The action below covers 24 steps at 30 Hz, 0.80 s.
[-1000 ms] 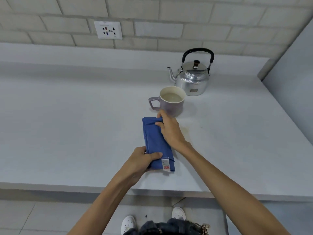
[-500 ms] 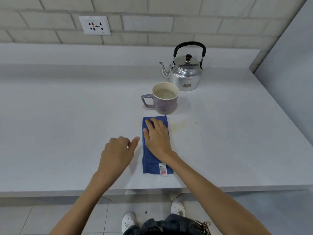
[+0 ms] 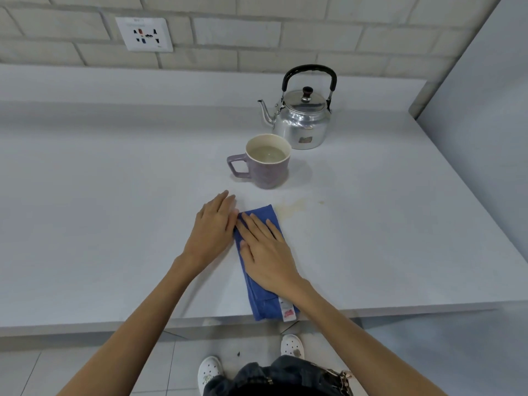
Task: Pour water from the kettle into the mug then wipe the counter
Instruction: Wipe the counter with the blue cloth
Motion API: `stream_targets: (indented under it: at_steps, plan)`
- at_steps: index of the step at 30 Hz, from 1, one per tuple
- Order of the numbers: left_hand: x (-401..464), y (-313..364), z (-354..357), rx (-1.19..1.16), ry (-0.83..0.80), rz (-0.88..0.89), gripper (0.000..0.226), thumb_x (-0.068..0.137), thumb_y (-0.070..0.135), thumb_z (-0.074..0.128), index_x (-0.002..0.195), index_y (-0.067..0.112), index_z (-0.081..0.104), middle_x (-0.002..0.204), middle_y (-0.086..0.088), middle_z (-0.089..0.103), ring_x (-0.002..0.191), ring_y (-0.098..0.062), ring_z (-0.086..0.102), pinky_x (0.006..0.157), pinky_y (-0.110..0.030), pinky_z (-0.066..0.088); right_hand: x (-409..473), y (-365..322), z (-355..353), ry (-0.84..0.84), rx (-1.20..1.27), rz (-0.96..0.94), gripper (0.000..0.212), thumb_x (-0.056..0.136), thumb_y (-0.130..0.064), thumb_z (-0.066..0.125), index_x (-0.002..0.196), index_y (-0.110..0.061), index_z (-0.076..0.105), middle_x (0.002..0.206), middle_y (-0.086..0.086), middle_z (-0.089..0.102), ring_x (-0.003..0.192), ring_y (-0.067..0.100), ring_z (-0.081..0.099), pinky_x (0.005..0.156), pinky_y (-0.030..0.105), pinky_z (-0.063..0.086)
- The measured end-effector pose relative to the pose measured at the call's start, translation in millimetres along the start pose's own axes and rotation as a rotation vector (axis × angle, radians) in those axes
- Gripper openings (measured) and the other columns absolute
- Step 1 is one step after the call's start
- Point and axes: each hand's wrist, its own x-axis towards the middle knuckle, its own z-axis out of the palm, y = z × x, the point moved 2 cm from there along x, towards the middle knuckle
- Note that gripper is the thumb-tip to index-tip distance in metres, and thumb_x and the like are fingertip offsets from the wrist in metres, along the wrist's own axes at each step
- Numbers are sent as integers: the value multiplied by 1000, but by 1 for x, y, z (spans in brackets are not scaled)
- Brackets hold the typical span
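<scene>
Hands lie flat and open: right hand (image 3: 267,257) presses the folded blue cloth (image 3: 264,292) onto the counter (image 3: 114,195) for wiping, left hand (image 3: 213,231) beside it. Filled mug (image 3: 267,161) and kettle (image 3: 303,115) stand beyond.

Single head-worn wide-angle view, looking forward and steeply down from above the tabletop (image 3: 114,195). Near edge of tabletop sits low in frame; floor tiles (image 3: 85,367) and the wearer's shoes (image 3: 210,370) show beneath it. Brick wall (image 3: 257,30) with socket (image 3: 144,34) fills the top. Straight lines bow near frame edges. No second view to overlap.
</scene>
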Motion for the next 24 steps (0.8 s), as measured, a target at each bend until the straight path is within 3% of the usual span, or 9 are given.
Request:
stream_targets:
  at_steps: [11,17,24]
  plan:
    - [-7,-13,18,103,-39,25,51,102,35,25,149,15,23,159,-1,21,147,-14,14,119,-32,1,-1,68,-28,-22,-36,116,48,100,-26,27,148,-20,23,157,-4,21,146,10,13,116,25,-3]
    - [-8,-14,20,130,-27,29,51,102,35,27,149,15,24,159,-1,21,147,-14,14,120,-33,2,33,66,-22,-30,-93,156,50,100,-26,26,149,-17,20,158,0,20,146,13,13,119,33,5]
    - [-9,-14,21,138,5,39,50,101,33,29,148,14,26,158,-2,24,146,-14,17,120,-33,5,22,34,-11,-28,-76,50,50,100,-26,27,148,-18,22,157,-2,23,146,12,15,118,31,4]
